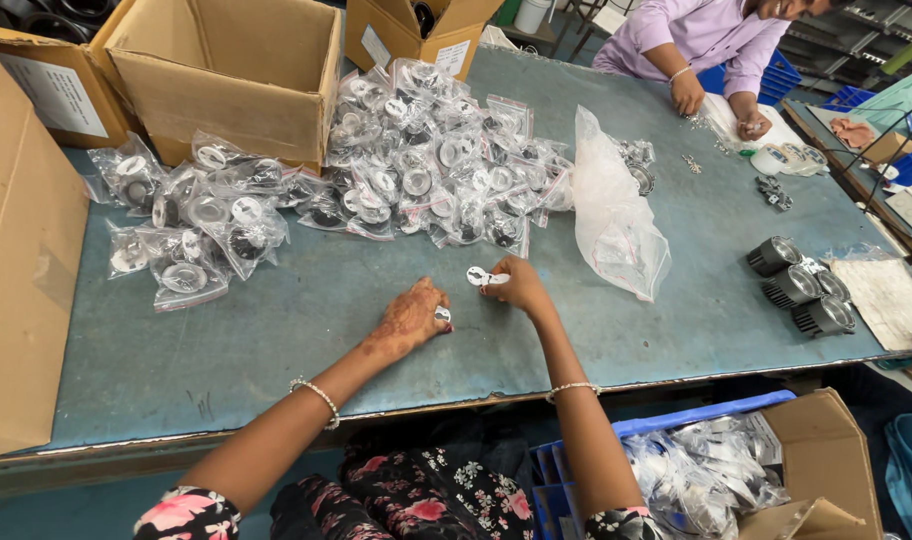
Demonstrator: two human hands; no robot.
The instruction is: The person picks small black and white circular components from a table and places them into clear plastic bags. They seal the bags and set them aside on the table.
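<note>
A blue-grey bench [276, 330] is filling the view, with cardboard boxes [226, 70] standing along its far edge from nine to twelve o'clock. Clear bags of round metal parts [396, 170] are lying heaped in front of the boxes. Near the middle, the left hand [413, 318] is resting knuckles-up on the bench, its fingers [438, 303] curling narrowly around a small silver piece [443, 315] at their tips. Just beside it, at about two o'clock, the right hand [521, 286] is pinching a small round metal part [479, 276], which is sticking out from the fingertips toward nine o'clock, just above the bench. A loose clear plastic bag [616, 220] is lying farther right. Three dark finned housings [801, 288] are sitting near the right edge. At one o'clock, another person's hands [716, 108] are working at the far corner.
</note>
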